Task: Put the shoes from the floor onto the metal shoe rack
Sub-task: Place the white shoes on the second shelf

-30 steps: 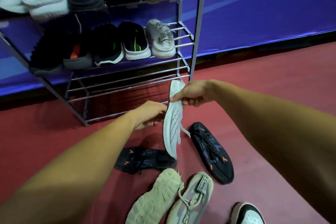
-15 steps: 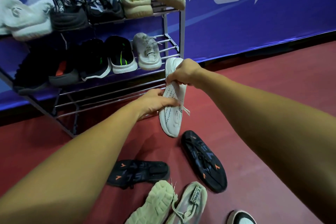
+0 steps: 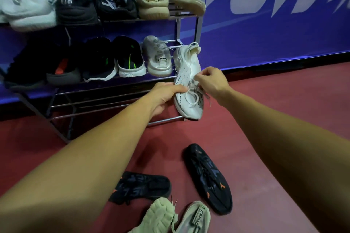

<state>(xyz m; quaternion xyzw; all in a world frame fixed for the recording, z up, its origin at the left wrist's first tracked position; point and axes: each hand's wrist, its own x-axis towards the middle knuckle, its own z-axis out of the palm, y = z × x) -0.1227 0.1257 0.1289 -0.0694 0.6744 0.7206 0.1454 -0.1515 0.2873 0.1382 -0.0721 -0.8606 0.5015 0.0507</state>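
Now that the white sneaker [image 3: 186,81] has gone from low over the floor up to the rack's [image 3: 198,30] middle shelf, heel end by the right post, placement's near; left hand [image 3: 164,96] fingers clamped on its side, right hand [image 3: 210,81] fingers pinching the laces. 4 shoes left on floor.

The metal rack [image 3: 198,30] carries shoes on its top and middle shelves. On the red floor [image 3: 265,111] before the rack lie two black shoes [image 3: 208,178] and two pale ones [image 3: 178,217].

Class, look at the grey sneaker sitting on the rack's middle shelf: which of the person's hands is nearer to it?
Right. The right hand pinches the white shoe's laces just below-right of the grey sneaker; the left hand grips the shoe's side lower down, farther away.
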